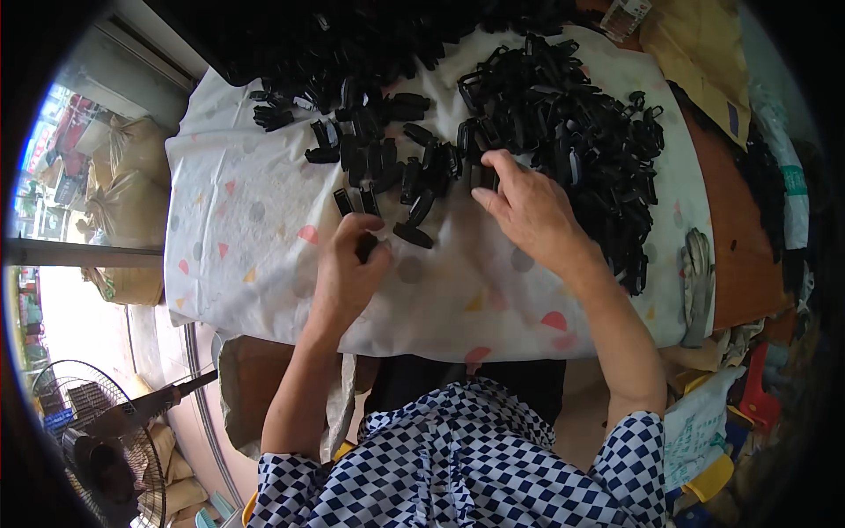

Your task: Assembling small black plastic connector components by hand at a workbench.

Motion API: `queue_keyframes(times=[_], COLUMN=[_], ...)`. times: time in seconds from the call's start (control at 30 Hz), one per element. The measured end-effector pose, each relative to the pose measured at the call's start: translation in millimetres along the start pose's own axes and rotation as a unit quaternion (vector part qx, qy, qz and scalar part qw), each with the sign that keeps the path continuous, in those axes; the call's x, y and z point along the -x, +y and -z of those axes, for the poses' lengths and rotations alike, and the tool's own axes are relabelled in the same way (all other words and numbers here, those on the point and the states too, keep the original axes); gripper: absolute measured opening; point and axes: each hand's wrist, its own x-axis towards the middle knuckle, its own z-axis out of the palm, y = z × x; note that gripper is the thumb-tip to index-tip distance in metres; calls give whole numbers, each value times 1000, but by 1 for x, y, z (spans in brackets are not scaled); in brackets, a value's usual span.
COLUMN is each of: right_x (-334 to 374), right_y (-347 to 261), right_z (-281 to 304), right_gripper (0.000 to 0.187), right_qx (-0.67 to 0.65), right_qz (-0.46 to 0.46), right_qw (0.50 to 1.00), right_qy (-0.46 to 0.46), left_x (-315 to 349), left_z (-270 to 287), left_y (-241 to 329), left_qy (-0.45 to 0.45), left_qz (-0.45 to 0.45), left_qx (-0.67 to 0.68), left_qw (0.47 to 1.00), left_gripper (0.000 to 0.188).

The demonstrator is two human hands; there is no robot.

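Observation:
My left hand [345, 268] is curled near the front of the loose black pieces, with a small black plastic piece [365, 246] showing between thumb and fingers. My right hand [537, 209] reaches to the edge of the big heap, its thumb and forefinger around a black plastic clip [488, 179]. Between the hands several loose black clips [421, 209] lie scattered, one of them [413, 235] closest to me. To the right spreads a large heap of black clips [572, 132]. What exactly these parts are is too small to tell.
A patterned white cloth [238, 264] covers the table. More black parts [326, 53] pile up at the far side. Grey gloves [697, 273] lie at the right edge, near a brown board [748, 246]. A fan [106, 449] stands at lower left, and tied sacks [132, 207] sit beyond it.

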Motion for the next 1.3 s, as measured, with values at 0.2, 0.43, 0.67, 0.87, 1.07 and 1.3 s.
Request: queue_keyframes(times=[0.2,0.43,0.67,0.87,1.07,1.3], right_x=[-7,23,56,73,83,93], right_y=[15,20,24,28,39,23], right_z=[-11,-9,-8,-2,-2,-2], right_gripper=[21,20,43,53,37,14], right_qx=[114,22,-103,-124,-179,-410], right_qz=[2,75,68,58,-10,-142], right_qw=[991,997,990,987,982,901], right_qy=[-65,2,64,82,54,-9], left_x=[-17,12,31,42,39,52], left_z=[-21,-42,-61,-62,-56,-61], left_y=[29,47,43,38,32,20], left_qy=[-88,-118,-158,-180,-165,-138], left_qz=[-53,-166,-319,-222,-198,-120], left_qx=[-421,-417,-420,-389,-333,-226], left_qw=[901,886,835,876,907,957], left_gripper=[30,23,27,36,24,26])
